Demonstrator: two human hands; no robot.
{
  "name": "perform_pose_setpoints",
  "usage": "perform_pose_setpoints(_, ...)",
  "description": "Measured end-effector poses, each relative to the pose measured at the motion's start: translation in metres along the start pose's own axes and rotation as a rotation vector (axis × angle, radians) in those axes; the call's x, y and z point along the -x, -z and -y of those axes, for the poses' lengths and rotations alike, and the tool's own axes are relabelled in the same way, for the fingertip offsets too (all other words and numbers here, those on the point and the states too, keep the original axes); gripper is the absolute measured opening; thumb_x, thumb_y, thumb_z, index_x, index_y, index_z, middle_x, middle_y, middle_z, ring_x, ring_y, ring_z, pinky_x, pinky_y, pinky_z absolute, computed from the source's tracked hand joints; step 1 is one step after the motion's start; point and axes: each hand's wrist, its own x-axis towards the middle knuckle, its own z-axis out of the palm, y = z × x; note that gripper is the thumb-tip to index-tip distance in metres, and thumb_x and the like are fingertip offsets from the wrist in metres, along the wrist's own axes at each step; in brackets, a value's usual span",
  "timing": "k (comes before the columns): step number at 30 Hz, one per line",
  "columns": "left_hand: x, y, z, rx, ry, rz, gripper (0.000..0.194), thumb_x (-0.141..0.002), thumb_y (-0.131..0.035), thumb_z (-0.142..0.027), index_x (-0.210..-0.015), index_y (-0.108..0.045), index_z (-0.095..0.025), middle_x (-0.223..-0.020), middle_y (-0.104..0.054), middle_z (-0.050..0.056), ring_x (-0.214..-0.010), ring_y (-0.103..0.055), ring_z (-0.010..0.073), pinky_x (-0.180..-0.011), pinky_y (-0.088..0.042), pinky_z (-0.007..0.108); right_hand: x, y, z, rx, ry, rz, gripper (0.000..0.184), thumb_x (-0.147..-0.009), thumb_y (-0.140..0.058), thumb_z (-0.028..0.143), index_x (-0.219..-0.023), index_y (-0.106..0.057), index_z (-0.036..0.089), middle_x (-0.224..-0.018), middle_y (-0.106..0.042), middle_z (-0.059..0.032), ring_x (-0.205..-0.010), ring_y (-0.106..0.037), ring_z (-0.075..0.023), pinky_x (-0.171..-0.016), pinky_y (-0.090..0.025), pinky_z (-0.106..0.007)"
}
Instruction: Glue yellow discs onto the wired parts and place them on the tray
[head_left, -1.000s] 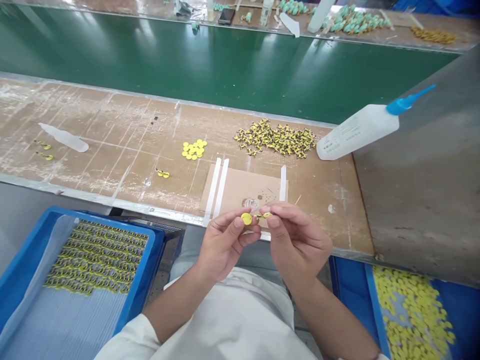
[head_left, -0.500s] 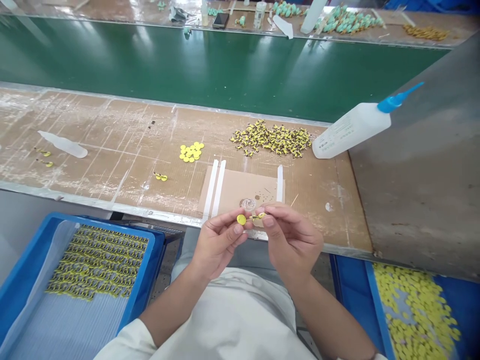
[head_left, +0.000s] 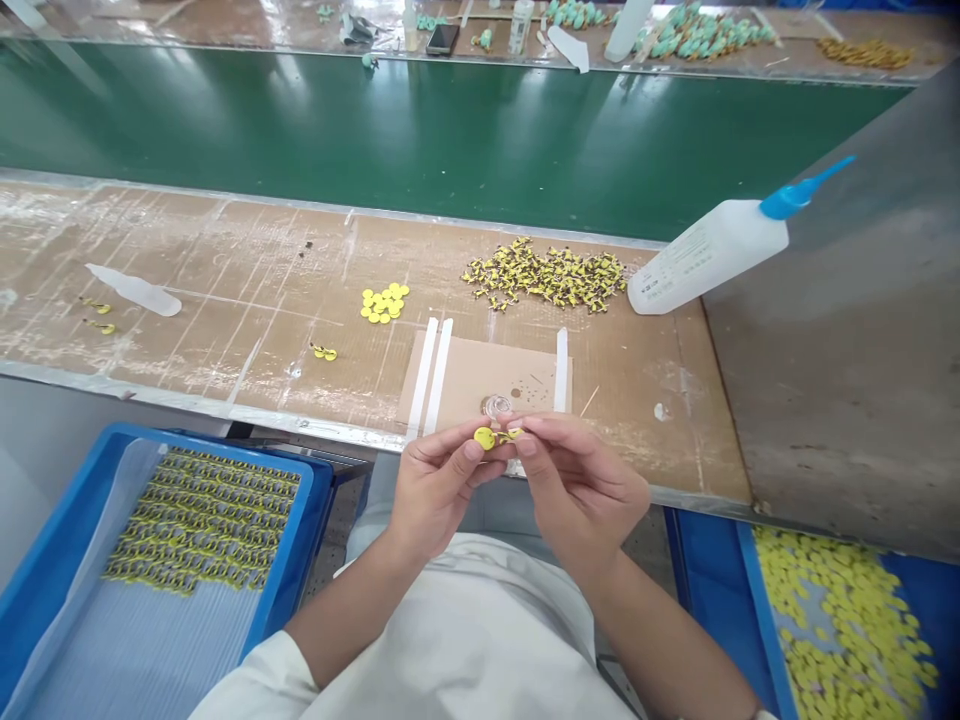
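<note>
My left hand [head_left: 435, 485] pinches a round yellow disc [head_left: 484, 438] between thumb and fingers, its flat face toward me. Between the fingertips of my right hand [head_left: 585, 480] is a small yellow and dark figure [head_left: 512, 436], partly hidden by the fingers. The figure's left end meets or nearly meets the disc; I cannot tell whether they touch. Just beyond the fingertips, a small clear round dish [head_left: 496, 406] sits on a cardboard sheet [head_left: 472, 375] with white tape strips. A pile of similar yellow and dark figures [head_left: 544, 275] and a cluster of yellow discs [head_left: 385, 303] lie behind.
A white bottle with a blue nozzle [head_left: 709, 255] leans against the metal panel [head_left: 840, 330] at right. Blue trays hold rows of finished-looking pieces [head_left: 210, 510] at left and yellow discs [head_left: 847, 620] at right. A green belt [head_left: 450, 130] runs behind the table.
My right hand has moved slightly left, bringing the small figure up to the disc in my left hand. The whole view has shifted a little.
</note>
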Motion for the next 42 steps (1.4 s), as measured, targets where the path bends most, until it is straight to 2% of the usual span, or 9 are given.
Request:
perform_pose_setpoints(5, 0.0010, -0.0018, 0.0000, -0.018, -0.030, -0.020, 0.021, -0.075, -0.083, -0.029, -0.096, -0.080, -0.024, -0.100, -0.079, 0.007, -0.083, -0.076, 0.0183, -0.076, -0.063, 0.023, -0.0008, -0.0003, 0.0014, 0.020, 0.053, 0.009, 0.025, -0.084, -0.069, 0.007, -0.102, -0.074, 0.025, -0.097, -0.076, -0.0050, -0.087, -0.074, -0.0220, -0.079, -0.064, -0.041)
perform_pose_setpoints(11, 0.0013, -0.0017, -0.0003, -0.050, -0.045, -0.053, 0.024, -0.073, -0.084, -0.031, -0.096, -0.080, -0.024, -0.098, -0.079, 0.009, -0.086, -0.076, 0.0218, -0.078, -0.064, 0.028, 0.0000, 0.0003, -0.0005, 0.079, 0.072, 0.020, 0.025, -0.084, -0.071, 0.010, -0.102, -0.074, 0.027, -0.096, -0.076, -0.0046, -0.086, -0.073, -0.0224, -0.078, -0.064, -0.042)
perform_pose_setpoints(19, 0.0009, -0.0022, -0.0012, -0.031, -0.069, -0.034, 0.022, -0.075, -0.082, -0.029, -0.096, -0.080, -0.024, -0.100, -0.079, 0.008, -0.090, -0.076, 0.0212, -0.080, -0.063, 0.027, -0.0014, -0.0012, 0.0008, 0.098, 0.101, 0.019, 0.030, -0.081, -0.071, 0.005, -0.102, -0.075, 0.026, -0.097, -0.076, -0.0044, -0.086, -0.073, -0.0221, -0.078, -0.063, -0.042)
perform_pose_setpoints(29, 0.0009, 0.0010, 0.0024, -0.044, -0.069, -0.051, 0.023, -0.075, -0.083, -0.030, -0.096, -0.080, -0.025, -0.103, -0.078, 0.008, -0.093, -0.075, 0.0239, -0.082, -0.063, 0.031, -0.0002, -0.0025, -0.0010, 0.129, 0.109, 0.015, 0.029, -0.082, -0.072, 0.007, -0.102, -0.075, 0.028, -0.097, -0.076, -0.0038, -0.085, -0.073, -0.0221, -0.078, -0.064, -0.042)
perform_pose_setpoints(42, 0.0012, -0.0021, 0.0014, -0.034, -0.087, -0.042, 0.021, -0.076, -0.082, -0.027, -0.096, -0.080, -0.024, -0.102, -0.079, 0.008, -0.092, -0.075, 0.0223, -0.083, -0.063, 0.028, -0.0015, -0.0024, -0.0017, 0.159, 0.151, 0.025, 0.032, -0.081, -0.072, 0.006, -0.103, -0.074, 0.029, -0.097, -0.076, -0.0031, -0.085, -0.074, -0.0215, -0.078, -0.064, -0.041)
